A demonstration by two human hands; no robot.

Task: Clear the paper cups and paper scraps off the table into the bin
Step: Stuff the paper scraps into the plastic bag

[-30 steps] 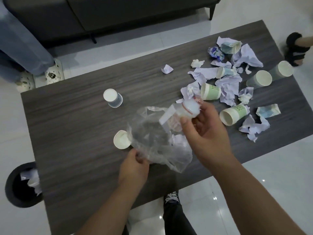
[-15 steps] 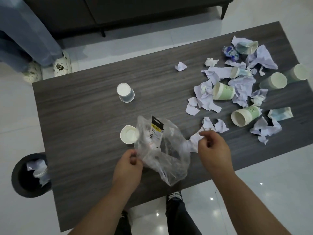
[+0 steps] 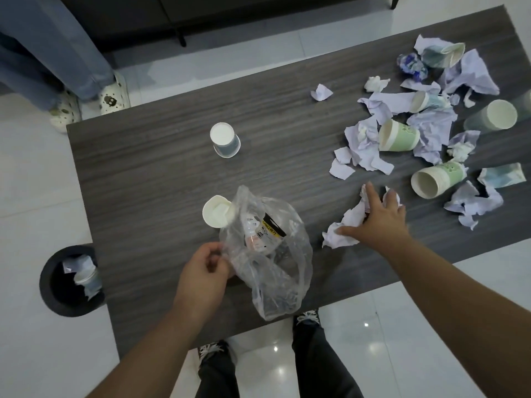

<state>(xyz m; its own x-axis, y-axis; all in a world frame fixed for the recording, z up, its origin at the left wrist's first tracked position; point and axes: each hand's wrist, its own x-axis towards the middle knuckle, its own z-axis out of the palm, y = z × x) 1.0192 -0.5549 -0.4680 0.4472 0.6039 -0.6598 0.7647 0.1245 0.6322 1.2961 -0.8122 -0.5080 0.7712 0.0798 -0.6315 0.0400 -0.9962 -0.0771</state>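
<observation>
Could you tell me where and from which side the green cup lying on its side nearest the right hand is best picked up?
The green cup lies on its side, its open mouth facing the right hand. I would probably come from above and close fingers and thumb around its barrel near the middle, where it is bare. Its base end lies beside paper scraps, so a grasp there might drag them.

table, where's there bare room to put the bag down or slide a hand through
The table is bare along its left end, left of the upside-down cup and the tipped cup. Another bare strip lies between those cups and the paper scraps. The right end is crowded with scraps and cups; the plastic bag fills the near middle.
</observation>
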